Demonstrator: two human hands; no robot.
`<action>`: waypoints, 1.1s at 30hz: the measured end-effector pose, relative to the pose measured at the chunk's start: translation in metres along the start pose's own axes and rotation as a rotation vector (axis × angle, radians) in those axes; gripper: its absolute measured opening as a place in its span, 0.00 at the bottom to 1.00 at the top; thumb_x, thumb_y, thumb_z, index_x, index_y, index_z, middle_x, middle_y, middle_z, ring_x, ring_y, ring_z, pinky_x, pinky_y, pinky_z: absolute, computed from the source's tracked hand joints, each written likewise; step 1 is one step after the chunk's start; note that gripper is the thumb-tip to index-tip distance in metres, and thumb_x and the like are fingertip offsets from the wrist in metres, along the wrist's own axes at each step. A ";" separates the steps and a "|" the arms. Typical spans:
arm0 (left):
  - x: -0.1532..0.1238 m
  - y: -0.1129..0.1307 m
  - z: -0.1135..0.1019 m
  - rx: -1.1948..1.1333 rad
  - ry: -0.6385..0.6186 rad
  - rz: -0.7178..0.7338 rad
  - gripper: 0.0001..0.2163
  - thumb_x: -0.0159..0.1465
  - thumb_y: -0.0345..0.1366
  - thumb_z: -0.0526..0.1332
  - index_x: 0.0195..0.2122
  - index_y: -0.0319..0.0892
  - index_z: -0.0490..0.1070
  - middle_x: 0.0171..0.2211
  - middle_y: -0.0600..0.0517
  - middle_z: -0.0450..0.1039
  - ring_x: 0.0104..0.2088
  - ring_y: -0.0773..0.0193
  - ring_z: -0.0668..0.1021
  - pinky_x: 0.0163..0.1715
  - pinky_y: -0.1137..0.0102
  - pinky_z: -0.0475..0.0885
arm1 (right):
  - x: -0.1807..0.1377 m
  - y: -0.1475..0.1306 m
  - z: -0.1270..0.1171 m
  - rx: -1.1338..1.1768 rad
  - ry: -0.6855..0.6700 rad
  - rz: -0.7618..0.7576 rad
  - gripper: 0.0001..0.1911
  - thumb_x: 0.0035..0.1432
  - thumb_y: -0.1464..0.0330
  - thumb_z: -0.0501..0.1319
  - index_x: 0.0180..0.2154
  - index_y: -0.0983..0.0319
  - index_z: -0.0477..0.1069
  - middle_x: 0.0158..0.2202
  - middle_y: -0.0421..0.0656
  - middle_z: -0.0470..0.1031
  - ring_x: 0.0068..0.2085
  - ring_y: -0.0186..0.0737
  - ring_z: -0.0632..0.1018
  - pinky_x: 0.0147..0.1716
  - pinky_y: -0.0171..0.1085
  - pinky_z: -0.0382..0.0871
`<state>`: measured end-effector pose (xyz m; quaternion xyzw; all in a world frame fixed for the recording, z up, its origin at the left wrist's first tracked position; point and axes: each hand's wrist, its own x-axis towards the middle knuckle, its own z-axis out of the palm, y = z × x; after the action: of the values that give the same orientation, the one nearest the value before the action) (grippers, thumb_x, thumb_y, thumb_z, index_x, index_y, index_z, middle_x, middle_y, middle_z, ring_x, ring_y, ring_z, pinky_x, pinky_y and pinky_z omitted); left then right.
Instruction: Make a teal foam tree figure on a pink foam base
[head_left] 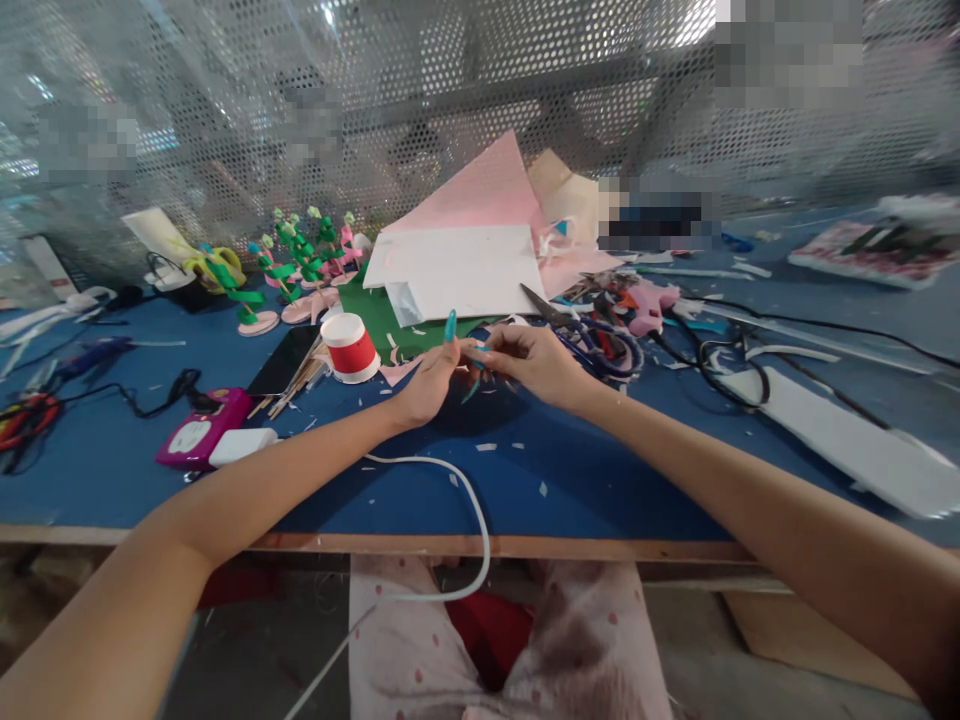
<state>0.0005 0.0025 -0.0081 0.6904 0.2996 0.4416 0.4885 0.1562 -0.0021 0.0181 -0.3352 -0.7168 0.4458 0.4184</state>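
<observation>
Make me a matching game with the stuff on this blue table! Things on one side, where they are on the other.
Things:
1. teal strip
2. red-and-white cup
3. magenta gadget
4. white cable

Places:
A. hangs over the front edge of the table
B. stands upright, just left of both hands
C. pinched between the left hand and the right hand
D. lies further left, beside a white block

Pairs: 1-C, 2-B, 3-D, 4-A
</observation>
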 end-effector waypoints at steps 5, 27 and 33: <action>0.001 -0.002 0.001 -0.220 -0.061 -0.188 0.24 0.54 0.60 0.53 0.29 0.39 0.67 0.21 0.53 0.67 0.23 0.69 0.71 0.22 0.74 0.66 | -0.003 -0.001 -0.003 -0.234 0.075 -0.123 0.22 0.43 0.50 0.63 0.20 0.62 0.63 0.18 0.37 0.63 0.21 0.29 0.62 0.21 0.33 0.55; -0.003 0.016 0.003 0.241 0.018 0.042 0.22 0.60 0.55 0.49 0.23 0.40 0.60 0.17 0.58 0.58 0.17 0.74 0.62 0.18 0.76 0.57 | -0.006 0.000 -0.010 -0.486 0.063 -0.317 0.18 0.50 0.52 0.60 0.25 0.60 0.63 0.23 0.40 0.66 0.24 0.34 0.67 0.25 0.35 0.58; -0.004 0.016 0.003 0.210 -0.028 0.063 0.18 0.60 0.51 0.52 0.25 0.40 0.61 0.18 0.57 0.63 0.18 0.73 0.65 0.20 0.76 0.60 | -0.004 0.005 -0.010 -0.338 0.086 -0.206 0.18 0.51 0.51 0.58 0.26 0.60 0.65 0.21 0.39 0.67 0.21 0.33 0.66 0.23 0.34 0.58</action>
<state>0.0015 -0.0077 0.0057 0.7529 0.3154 0.4134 0.4034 0.1676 0.0000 0.0145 -0.3445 -0.7934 0.2591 0.4298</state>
